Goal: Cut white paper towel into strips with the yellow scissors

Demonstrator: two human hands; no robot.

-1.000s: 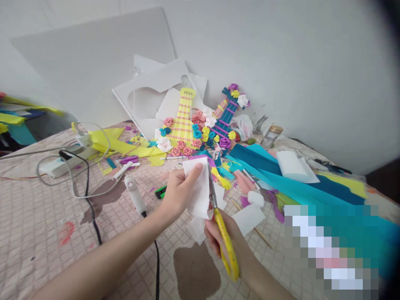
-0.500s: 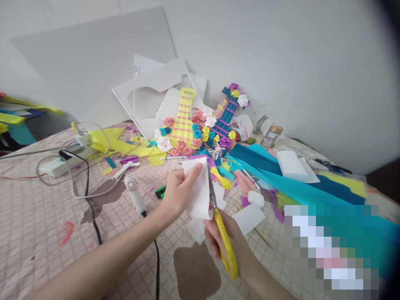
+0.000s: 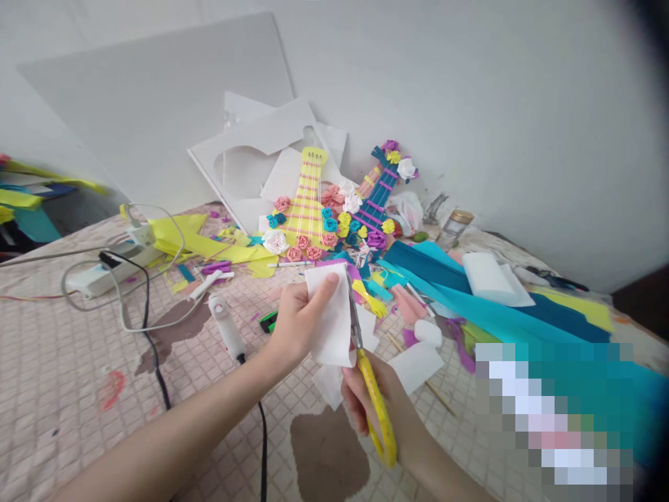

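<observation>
We see soft, diffuse light and faint shadows, source unclear. The wall [image 3: 470, 104] looks greyish, the white paper [image 3: 332, 321] nearly textureless, fine details slightly blurred; a dark curve edges the right side and coarse pixels mask a lower-right patch.

We now see the lower end of the yellow-handled scissors [image 3: 374, 385] slightly further left than a second ago, and the lower right corner of the white paper [image 3: 334, 328] looks flatter.
</observation>
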